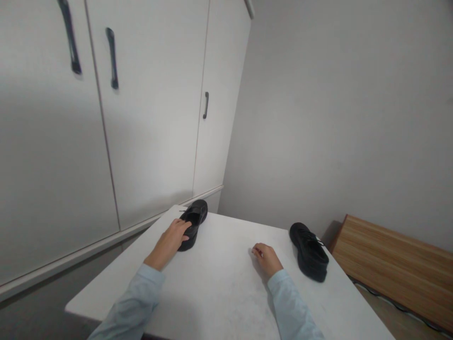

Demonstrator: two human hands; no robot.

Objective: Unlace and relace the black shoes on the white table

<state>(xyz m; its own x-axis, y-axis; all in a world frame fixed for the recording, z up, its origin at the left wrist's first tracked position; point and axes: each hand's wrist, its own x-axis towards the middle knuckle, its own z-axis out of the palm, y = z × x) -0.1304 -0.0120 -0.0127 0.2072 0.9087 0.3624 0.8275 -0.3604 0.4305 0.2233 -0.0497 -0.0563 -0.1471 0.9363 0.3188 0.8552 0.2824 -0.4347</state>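
Grasping the rear of a black, round-toed, low-cut shoe (195, 225), your left hand (172, 237) holds its fingers over the foot opening with the thumb close by on the near side, a narrow grip with the shoe in it. The shoe sits upright just beyond your left palm, its toe aimed away from you, near the far left corner of a smooth white rectangular tabletop (226, 278). Well apart from that grip, your right hand (268, 259) curls narrow low over the white surface, fingertips drawn in; whether anything lies inside the curl, you cannot tell. Right of that hand, and not touching it, a matching black lace-up shoe (309, 252) stands upright, toe pointing away. Beyond it to the right leans a brown wood-grained panel (396, 271). Past your left grip rises a white flat-doored cabinet (155, 104) with slim dark handles (112, 59); ahead of your right hand stands a plain grey wall (339, 104). Light blue fabric sleeves (136, 300) cover both your forearms.
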